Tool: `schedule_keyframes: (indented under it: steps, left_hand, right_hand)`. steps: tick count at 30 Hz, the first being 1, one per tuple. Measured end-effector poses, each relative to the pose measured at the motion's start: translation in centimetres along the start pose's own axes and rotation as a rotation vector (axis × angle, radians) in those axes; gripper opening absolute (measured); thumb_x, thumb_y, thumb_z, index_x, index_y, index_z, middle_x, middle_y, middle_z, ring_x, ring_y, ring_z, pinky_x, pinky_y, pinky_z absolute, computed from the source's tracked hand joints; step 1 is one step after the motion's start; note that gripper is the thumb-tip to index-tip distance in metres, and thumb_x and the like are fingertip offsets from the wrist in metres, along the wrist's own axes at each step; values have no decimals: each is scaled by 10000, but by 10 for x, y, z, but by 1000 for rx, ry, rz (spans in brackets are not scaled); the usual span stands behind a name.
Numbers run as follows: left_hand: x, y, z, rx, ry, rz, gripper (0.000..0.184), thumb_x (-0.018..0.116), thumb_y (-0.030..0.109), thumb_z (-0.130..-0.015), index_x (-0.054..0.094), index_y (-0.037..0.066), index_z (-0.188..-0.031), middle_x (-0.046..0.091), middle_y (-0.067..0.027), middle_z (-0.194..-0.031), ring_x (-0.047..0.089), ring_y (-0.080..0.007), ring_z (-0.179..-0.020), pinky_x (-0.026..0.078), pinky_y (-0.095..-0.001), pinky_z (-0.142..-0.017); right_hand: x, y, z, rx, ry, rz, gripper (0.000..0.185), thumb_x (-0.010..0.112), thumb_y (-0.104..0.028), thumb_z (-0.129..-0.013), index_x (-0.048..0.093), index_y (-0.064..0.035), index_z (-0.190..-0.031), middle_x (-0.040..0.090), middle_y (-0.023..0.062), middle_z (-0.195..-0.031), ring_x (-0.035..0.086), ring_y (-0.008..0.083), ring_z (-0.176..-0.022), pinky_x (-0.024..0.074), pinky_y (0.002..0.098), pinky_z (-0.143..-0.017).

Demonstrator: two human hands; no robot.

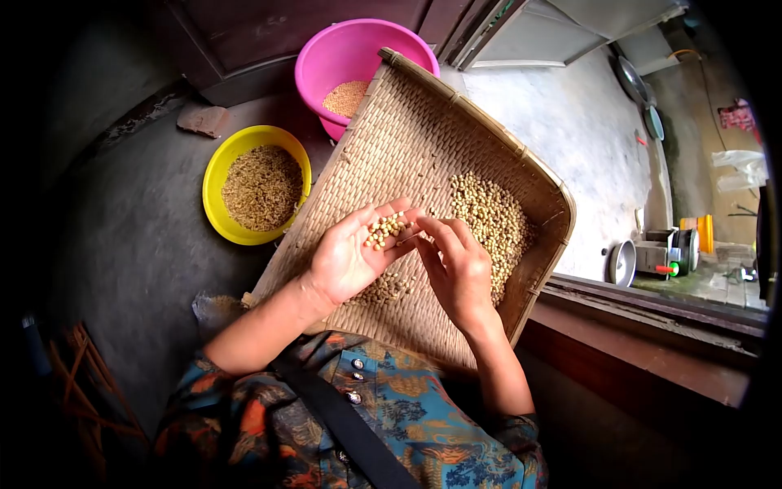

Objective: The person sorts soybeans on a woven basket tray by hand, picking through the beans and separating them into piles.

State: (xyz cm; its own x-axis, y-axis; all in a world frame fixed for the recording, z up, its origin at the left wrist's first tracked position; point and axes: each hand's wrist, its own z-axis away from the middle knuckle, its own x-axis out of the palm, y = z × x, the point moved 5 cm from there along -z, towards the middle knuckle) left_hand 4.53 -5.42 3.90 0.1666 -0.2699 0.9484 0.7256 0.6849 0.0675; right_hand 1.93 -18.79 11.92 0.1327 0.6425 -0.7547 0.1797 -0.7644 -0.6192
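Note:
My left hand (pixel 342 254) is turned palm up and cupped, holding a small heap of pale yellow soybeans (pixel 385 231). Close beside its fingertips is my right hand (pixel 458 265), thumb and fingers drawn together in a pinch; what they hold, if anything, is too small to make out. Both hands are above a woven bamboo winnowing basket (pixel 407 138), tilted across my lap. A large pile of beans (pixel 493 228) lies against its right wall. Below my hands sits a smaller, browner pile (pixel 383 289), partly hidden by my left hand and wrist.
On the floor at the left stands a yellow basin (pixel 213 200) of brownish grains. Behind the basket is a pink tub (pixel 371 37) with orange-tan grains. A brick (pixel 203 120) lies near the wall. At right, a door sill (pixel 652 314) borders an outdoor area with pans.

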Motion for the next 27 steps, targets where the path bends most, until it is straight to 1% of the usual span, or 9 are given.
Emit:
schedule_keyframes:
  steps: [5,6,12,15,17,21,23,25,27]
  left_hand:
    - [0,-3,2,-20,-13,1,469,340,274,-1052,423,-50,-1381,511,-224,-1371,510,-291,-1264,358,-468,-1129]
    - [0,-3,3,-28,-4,-13,472,342,273,-1051,419,-52,-1384,510,-225,-1373,501,-294,-1278,358,-468,-1129]
    - [2,-1,3,-43,27,53,456,358,244,-1040,433,-62,-1370,512,-232,-1370,491,-334,-1286,373,-463,-1121]
    - [11,32,1,40,32,23,428,357,225,-1039,461,-71,-1330,517,-250,-1350,483,-368,-1291,382,-475,-1118]
    - [22,60,1,115,3,-25,408,357,215,-1038,480,-74,-1300,528,-253,-1331,485,-368,-1289,386,-477,-1118]
    - [45,130,-26,305,61,-23,382,371,180,-1033,494,-87,-1277,518,-279,-1318,472,-381,-1290,370,-483,-1131]
    - [61,168,-57,501,175,-170,409,381,198,-1032,462,-86,-1315,473,-283,-1363,437,-386,-1321,363,-499,-1133]
    - [68,200,-97,564,223,-442,517,402,260,-1035,351,-78,-1422,355,-271,-1479,339,-379,-1396,291,-493,-1168]
    - [75,219,-124,567,443,-864,657,438,338,-1031,204,-48,-1509,225,-241,-1565,234,-338,-1457,202,-463,-1192]
  right_hand:
    - [7,5,3,-150,36,147,279,733,-96,-815,674,-79,-1087,612,88,-856,637,254,-681,521,363,-557]
    - [7,5,4,-152,49,120,222,732,-96,-816,666,-73,-1026,591,88,-828,627,256,-666,515,368,-558]
    - [2,7,10,45,-74,-88,141,714,-34,-806,609,-48,-900,591,103,-805,615,279,-650,507,376,-564]
    - [5,5,27,89,-332,-295,150,701,-38,-814,625,-35,-943,629,133,-843,651,311,-726,533,394,-646]
    - [11,1,43,58,-510,-208,141,696,-51,-850,648,-21,-978,666,137,-913,683,272,-754,550,347,-667]
    - [28,7,76,95,-712,16,253,662,-203,-885,635,-25,-1063,663,167,-966,679,351,-786,557,430,-708]
    - [24,2,79,115,-713,54,286,650,-237,-895,620,-38,-1098,655,171,-991,675,368,-804,553,441,-707]
    - [23,-1,83,128,-685,45,290,648,-239,-897,613,-41,-1106,649,171,-998,674,371,-807,552,445,-706]
    - [17,-8,85,136,-644,19,289,656,-239,-889,608,-37,-1090,644,170,-969,667,373,-808,544,444,-709]
